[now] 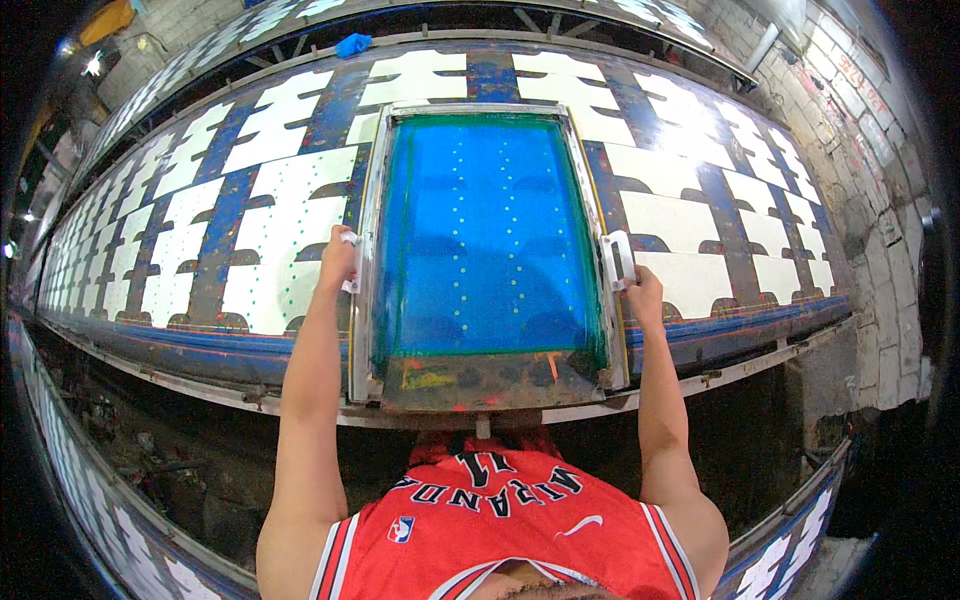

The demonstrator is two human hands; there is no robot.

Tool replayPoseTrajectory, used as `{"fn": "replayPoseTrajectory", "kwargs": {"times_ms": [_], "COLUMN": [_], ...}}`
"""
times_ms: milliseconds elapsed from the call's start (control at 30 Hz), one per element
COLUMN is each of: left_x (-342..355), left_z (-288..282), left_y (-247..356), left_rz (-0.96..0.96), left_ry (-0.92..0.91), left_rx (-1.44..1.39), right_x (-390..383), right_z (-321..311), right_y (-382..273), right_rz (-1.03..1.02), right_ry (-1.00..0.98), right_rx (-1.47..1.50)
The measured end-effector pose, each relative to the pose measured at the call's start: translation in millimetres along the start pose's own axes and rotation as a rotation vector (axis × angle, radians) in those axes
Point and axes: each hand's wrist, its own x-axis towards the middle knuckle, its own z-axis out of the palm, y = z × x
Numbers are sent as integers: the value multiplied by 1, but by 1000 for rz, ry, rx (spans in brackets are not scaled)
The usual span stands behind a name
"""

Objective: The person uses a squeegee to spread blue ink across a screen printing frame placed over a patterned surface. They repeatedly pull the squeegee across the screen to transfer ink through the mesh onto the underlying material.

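A screen printing frame [490, 230] with blue mesh and green edging lies over the long printing table in front of me. Rows of small pale dots run down its mesh. My left hand [339, 259] is closed round the white handle [352, 264] on the frame's left side. On the opposite side, my right hand [643, 293] grips the other white handle [617, 262]. White cut fabric pieces [670, 228] lie in rows on the table, and the pieces just left of the frame carry small green dots. Darker piece outlines show through the mesh.
The printing table [225, 235] has a dark, paint-stained surface and a blue front edge. A crumpled blue cloth [353, 45] sits at its far edge. Another table with white pieces [200, 85] stands behind. A block wall [885, 260] rises at the right.
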Motion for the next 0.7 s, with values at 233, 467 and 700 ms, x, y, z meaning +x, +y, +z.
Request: {"fn": "replayPoseTrajectory", "kwargs": {"times_ms": [233,467,700], "left_x": [0,2,5], "left_z": [-3,-4,0], "left_y": [2,-1,-9], "left_rz": [44,52,94], "left_ry": [-47,-90,-20], "left_rx": [-51,-103,-65], "right_x": [-88,-187,-195], "right_z": [17,25,36], "right_y": [-110,-171,-185], "right_rz": [-430,-946,-887], "right_ry": [-217,-783,-627], "right_rx": [-109,-318,-450]}}
